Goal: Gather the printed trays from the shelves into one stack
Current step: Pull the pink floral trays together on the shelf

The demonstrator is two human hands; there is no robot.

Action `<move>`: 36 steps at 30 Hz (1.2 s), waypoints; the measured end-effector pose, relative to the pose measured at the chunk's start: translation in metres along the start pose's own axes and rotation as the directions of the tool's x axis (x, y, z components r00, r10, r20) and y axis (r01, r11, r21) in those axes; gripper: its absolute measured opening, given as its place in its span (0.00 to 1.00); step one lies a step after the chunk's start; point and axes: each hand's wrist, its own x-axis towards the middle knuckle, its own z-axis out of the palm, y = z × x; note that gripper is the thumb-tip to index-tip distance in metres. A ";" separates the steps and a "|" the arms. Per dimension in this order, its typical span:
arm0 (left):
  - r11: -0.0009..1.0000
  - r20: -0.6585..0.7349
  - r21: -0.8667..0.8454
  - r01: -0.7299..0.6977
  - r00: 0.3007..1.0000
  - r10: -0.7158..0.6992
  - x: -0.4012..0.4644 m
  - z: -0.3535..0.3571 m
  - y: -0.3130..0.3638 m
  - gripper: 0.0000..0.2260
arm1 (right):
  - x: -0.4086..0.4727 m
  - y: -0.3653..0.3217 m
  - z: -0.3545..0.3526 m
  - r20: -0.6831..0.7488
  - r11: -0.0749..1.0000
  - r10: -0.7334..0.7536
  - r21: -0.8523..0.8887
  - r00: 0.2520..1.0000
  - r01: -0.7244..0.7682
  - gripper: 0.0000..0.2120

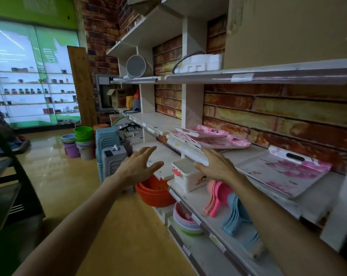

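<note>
Both hands are empty with fingers spread: the left hand [137,166] mid-frame, the right hand [216,166] touching the shelf edge below the pink printed trays [210,136]. Another floral tray [282,172] lies at right. The reach probably wants both hands under the pile's ends, lifting level. How many trays the pile holds is unclear.

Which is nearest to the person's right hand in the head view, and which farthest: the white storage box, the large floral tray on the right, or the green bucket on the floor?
From the right hand:
1. White storage box, just left of and below the hand.
2. Large floral tray, on the shelf to the right.
3. Green bucket, far left on the floor.
</note>
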 end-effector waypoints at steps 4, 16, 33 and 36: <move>0.999 -0.009 -0.027 -0.033 0.999 0.033 0.065 0.009 -0.034 0.34 | 0.063 0.001 0.021 -0.008 0.999 0.040 0.005 0.999 -0.040 0.36; 0.979 -0.029 -0.146 -0.143 0.990 0.141 0.231 0.034 -0.105 0.29 | 0.212 0.019 0.062 -0.064 0.986 0.109 0.136 0.992 -0.099 0.33; 0.849 -0.116 -0.246 -0.468 0.883 0.454 0.482 0.116 -0.135 0.28 | 0.415 0.104 0.090 -0.254 0.946 0.294 0.215 0.922 -0.242 0.29; 0.804 -0.115 -0.247 -0.541 0.840 0.530 0.519 0.132 -0.133 0.25 | 0.442 0.125 0.093 -0.276 0.915 0.364 0.286 0.889 -0.286 0.24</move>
